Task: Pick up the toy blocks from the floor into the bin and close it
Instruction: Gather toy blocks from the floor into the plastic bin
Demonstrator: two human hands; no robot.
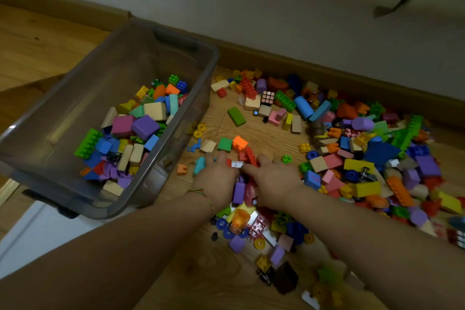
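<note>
A clear grey plastic bin (141,40) stands on the left, tilted, with several coloured blocks piled in its near end. Many toy blocks (364,148) lie scattered over the wooden floor to its right. My left hand (216,178) and my right hand (274,178) lie palm down side by side on a small heap of blocks in the middle, fingers curled over red and white pieces (247,158). A purple block (238,192) shows between the two wrists. Whether the fingers truly hold the pieces is hidden under the hands. No lid is in view.
A wooden baseboard (327,68) and white wall run behind the blocks, with a radiator above. A small puzzle cube (268,97) lies among the far blocks. A white surface (37,234) sits at the lower left beside the bin.
</note>
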